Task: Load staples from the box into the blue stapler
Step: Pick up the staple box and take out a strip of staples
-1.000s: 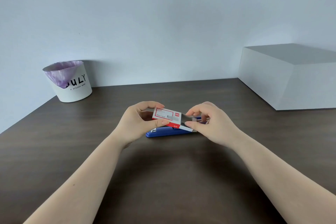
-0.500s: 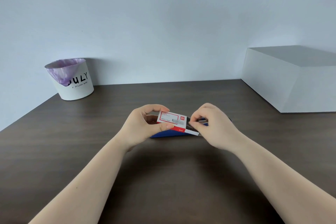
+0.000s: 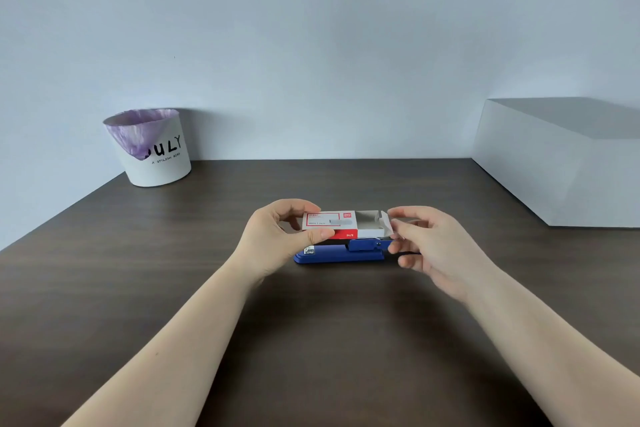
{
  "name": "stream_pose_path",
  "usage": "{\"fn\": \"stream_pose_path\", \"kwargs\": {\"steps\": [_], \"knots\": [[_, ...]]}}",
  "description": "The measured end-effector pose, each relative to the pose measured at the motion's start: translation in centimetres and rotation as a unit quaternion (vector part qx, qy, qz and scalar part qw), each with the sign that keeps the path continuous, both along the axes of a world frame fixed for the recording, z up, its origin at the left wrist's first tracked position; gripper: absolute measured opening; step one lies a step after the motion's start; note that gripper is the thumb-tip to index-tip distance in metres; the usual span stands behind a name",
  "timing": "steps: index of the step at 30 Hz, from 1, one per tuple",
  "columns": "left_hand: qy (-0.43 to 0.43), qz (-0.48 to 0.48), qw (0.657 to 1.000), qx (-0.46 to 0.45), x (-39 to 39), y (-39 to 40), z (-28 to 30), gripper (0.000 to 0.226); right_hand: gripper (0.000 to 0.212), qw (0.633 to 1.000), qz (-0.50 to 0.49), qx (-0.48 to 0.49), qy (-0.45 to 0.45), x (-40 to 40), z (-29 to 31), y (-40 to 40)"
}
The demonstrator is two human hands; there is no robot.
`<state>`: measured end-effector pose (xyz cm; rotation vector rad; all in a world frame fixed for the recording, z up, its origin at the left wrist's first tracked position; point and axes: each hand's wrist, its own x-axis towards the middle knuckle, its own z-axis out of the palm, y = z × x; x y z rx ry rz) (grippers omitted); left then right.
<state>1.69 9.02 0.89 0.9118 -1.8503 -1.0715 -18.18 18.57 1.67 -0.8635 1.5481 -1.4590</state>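
The staple box (image 3: 329, 225), a small red-and-white card sleeve with a white inner tray (image 3: 370, 226) drawn partway out toward the right, is held in the air just above the blue stapler (image 3: 341, 253), which lies flat on the dark wooden table (image 3: 207, 253) between the two hands. The left hand (image 3: 277, 239) is clamped on the sleeve's left end, thumb under the near edge and fingers over the top. The right hand (image 3: 429, 246) pinches the tray's end flap between thumb and fingertips, its other fingers loosely spread. The exposed part of the tray looks empty; whether staples sit further in under the sleeve cannot be told. The box is likely light and thin-walled, so it will crush if squeezed on its broad faces; it is better held by the edges, kept level so nothing spills. Staple strips are probably stiff but brittle and best lifted by their long sides. Well apart stand a white bin (image 3: 157, 149) with a purple liner at the back left and a large white box (image 3: 561, 163) at the right.
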Motion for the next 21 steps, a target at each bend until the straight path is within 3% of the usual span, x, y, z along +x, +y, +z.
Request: {"fn": "stream_pose_path", "kwargs": {"steps": [7, 11, 17, 21], "knots": [[0.013, -0.004, 1.0, 0.004, 0.1, 0.4, 0.2, 0.042, 0.027, 0.965, -0.001, -0.014, -0.262, -0.4, 0.7, 0.6], [0.012, -0.007, 1.0, 0.001, 0.0, 0.6, 0.4, 0.043, 0.019, 0.975, 0.013, 0.022, -0.222, -0.3, 0.1, 0.4], [0.003, -0.004, 1.0, 0.002, 0.1, 0.5, 0.2, 0.039, 0.007, 0.983, 0.041, -0.005, -0.18, -0.2, -0.3, 0.1], [-0.025, -0.025, 0.999, -0.012, -0.1, 0.6, 0.0, 0.044, 0.005, 0.994, 0.048, 0.002, -0.095, 0.3, -0.6, 0.1]]}}
